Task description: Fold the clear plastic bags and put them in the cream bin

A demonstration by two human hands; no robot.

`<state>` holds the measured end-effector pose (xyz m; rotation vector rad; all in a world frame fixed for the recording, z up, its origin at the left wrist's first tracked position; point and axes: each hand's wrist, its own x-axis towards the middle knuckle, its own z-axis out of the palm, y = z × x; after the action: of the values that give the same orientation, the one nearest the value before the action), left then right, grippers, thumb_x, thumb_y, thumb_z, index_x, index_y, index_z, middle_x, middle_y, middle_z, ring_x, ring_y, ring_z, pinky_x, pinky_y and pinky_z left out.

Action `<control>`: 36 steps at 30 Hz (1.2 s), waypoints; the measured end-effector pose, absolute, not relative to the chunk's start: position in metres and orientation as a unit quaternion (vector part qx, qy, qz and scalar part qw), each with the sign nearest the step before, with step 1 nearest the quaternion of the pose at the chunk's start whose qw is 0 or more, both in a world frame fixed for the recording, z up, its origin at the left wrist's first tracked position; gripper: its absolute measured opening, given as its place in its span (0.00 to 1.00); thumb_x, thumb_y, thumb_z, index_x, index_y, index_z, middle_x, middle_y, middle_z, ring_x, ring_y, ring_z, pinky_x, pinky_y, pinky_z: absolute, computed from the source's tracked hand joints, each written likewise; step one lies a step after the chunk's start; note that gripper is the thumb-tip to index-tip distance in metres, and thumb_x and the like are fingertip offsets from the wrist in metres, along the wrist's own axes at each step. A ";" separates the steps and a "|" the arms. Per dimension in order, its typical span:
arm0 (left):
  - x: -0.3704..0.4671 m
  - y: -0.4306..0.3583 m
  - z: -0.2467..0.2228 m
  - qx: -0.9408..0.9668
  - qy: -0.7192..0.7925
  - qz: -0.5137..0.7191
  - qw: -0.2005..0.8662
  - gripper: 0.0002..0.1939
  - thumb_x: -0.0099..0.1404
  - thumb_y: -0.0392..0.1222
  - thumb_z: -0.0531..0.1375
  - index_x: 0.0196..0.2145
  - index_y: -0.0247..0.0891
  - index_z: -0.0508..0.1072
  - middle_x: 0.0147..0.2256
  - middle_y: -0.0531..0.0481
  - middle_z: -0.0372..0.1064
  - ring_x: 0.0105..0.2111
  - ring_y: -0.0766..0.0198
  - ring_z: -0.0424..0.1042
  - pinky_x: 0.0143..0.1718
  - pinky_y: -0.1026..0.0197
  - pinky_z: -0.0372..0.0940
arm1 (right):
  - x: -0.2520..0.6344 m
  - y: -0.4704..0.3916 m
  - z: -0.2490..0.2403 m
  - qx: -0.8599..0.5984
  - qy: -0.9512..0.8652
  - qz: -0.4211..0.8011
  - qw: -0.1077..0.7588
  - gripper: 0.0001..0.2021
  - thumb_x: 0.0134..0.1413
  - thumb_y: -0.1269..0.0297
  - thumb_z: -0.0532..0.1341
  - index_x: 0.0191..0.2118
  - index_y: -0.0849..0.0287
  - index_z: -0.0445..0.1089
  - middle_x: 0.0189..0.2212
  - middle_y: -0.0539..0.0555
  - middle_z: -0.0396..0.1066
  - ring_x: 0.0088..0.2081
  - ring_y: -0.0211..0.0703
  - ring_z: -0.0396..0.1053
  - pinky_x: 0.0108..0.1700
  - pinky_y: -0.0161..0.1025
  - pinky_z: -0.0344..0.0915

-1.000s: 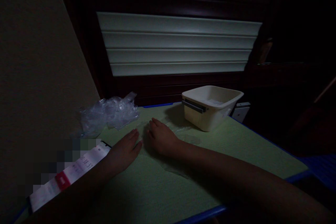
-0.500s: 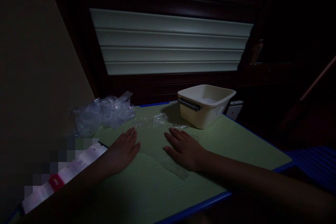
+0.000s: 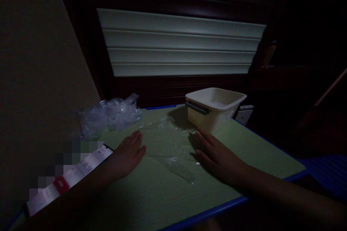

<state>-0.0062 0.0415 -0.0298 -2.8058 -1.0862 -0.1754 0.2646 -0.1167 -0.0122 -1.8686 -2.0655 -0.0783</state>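
A clear plastic bag [image 3: 170,157] lies spread on the green tabletop between my hands, its film wrinkled and catching light. My left hand [image 3: 127,157] rests open and palm down at the bag's left side, fingers stretched forward. To the right of the film, my right hand [image 3: 221,155] is open with fingers extended and holds nothing. Whether its palm touches the table is hard to tell. Beyond my left hand sits a crumpled heap of clear plastic bags [image 3: 111,115]. A cream plastic bin [image 3: 202,119] with a grey handle stands past my right hand.
A lit screen [image 3: 78,173], partly pixelated, lies by my left forearm. The green table [image 3: 217,195] has a blue edge. Behind it is a dark wooden frame with pale slats [image 3: 179,43]. A white box [image 3: 244,114] and a blue slatted surface [image 3: 325,171] are at right.
My right hand has moved to the right, off the plastic film, uncovering more of it. My left hand has stayed in place. The view has shifted slightly.
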 end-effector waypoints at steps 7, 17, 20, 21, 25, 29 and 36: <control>-0.008 0.046 -0.034 -0.929 -0.350 -0.098 0.070 0.28 0.67 0.48 0.39 0.59 0.26 0.50 0.61 0.38 0.39 0.61 0.55 0.40 0.58 0.50 0.45 | 0.195 -0.082 0.006 -0.581 -0.786 0.001 0.214 0.29 0.59 0.57 0.47 0.59 0.77 0.50 0.60 0.71 0.47 0.61 0.55 0.45 0.59 0.48 0.48; -0.006 0.037 -0.020 -0.949 -0.307 -0.064 0.007 0.26 0.68 0.48 0.38 0.59 0.30 0.53 0.60 0.44 0.46 0.59 0.61 0.47 0.59 0.55 0.46 | 0.208 -0.089 -0.008 -0.553 -0.821 0.063 0.128 0.29 0.61 0.51 0.42 0.61 0.66 0.49 0.61 0.67 0.43 0.61 0.57 0.41 0.59 0.55 0.42; -0.005 0.035 -0.017 -0.952 -0.301 -0.057 0.015 0.26 0.68 0.47 0.39 0.58 0.31 0.53 0.60 0.43 0.46 0.59 0.61 0.48 0.59 0.54 0.45 | 0.231 -0.109 -0.006 -0.571 -0.811 0.066 0.110 0.29 0.61 0.51 0.43 0.62 0.64 0.47 0.62 0.65 0.43 0.62 0.53 0.40 0.60 0.53 0.41; -0.005 0.034 -0.016 -0.953 -0.297 -0.055 0.018 0.26 0.68 0.46 0.39 0.58 0.31 0.54 0.60 0.43 0.47 0.59 0.60 0.48 0.59 0.53 0.46 | 0.237 -0.115 -0.006 -0.576 -0.807 0.066 0.111 0.29 0.61 0.50 0.43 0.62 0.63 0.46 0.62 0.64 0.42 0.62 0.53 0.40 0.60 0.52 0.41; -0.003 0.032 -0.015 -0.955 -0.289 -0.064 0.027 0.25 0.68 0.44 0.40 0.57 0.30 0.55 0.59 0.42 0.49 0.58 0.60 0.50 0.58 0.54 0.48 | 0.257 -0.129 -0.007 -0.601 -0.788 0.080 0.109 0.29 0.61 0.50 0.43 0.62 0.62 0.46 0.62 0.61 0.41 0.62 0.53 0.39 0.60 0.55 0.39; -0.003 0.033 -0.018 -0.950 -0.293 -0.098 0.033 0.24 0.67 0.43 0.41 0.56 0.30 0.58 0.58 0.41 0.53 0.57 0.59 0.53 0.57 0.54 0.50 | 0.263 -0.126 0.000 -0.610 -0.776 0.099 0.123 0.28 0.62 0.52 0.40 0.62 0.65 0.48 0.62 0.62 0.43 0.62 0.52 0.41 0.59 0.54 0.45; -0.004 0.031 -0.014 -0.930 -0.311 -0.184 0.071 0.19 0.57 0.39 0.50 0.45 0.30 0.67 0.53 0.36 0.59 0.54 0.50 0.58 0.56 0.45 0.51 | 0.212 -0.078 0.021 -0.535 -0.819 0.013 0.208 0.26 0.61 0.56 0.45 0.57 0.72 0.54 0.59 0.70 0.50 0.59 0.55 0.49 0.57 0.51 0.51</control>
<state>-0.0044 0.0307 -0.0141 -2.7963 -0.9342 -0.5537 0.2118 -0.0778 0.0211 -1.4895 -2.2791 0.0358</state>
